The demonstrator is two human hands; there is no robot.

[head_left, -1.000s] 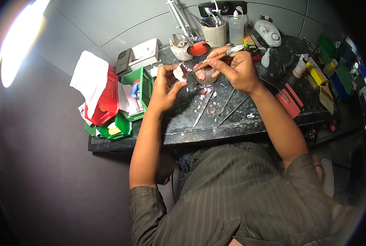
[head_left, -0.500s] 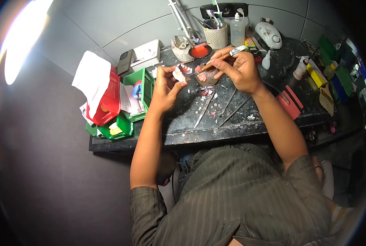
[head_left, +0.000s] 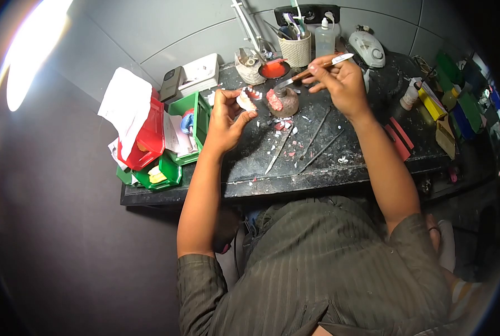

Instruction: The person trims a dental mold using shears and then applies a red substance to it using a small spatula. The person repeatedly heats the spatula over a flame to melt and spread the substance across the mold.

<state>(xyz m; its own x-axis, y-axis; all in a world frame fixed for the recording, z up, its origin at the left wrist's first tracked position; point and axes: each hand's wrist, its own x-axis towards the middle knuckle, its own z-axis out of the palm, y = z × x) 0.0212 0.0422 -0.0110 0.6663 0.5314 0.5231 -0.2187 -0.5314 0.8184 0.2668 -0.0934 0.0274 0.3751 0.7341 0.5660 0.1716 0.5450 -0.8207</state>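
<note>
The left hand (head_left: pixel 226 120) pinches a chalky, jagged dental model (head_left: pixel 245 101) above the speckled worktop (head_left: pixel 240 168). The right hand (head_left: pixel 339 84), loosely curled round a wooden-handled knife (head_left: pixel 302 75), has shifted right, baring the rough, round pot (head_left: pixel 286 106).

Both forearms reaching forward, left hand (head_left: pixel 227 121) in a thumb-and-finger pinch, right hand (head_left: pixel 342 84) raised, fingers curled.
</note>
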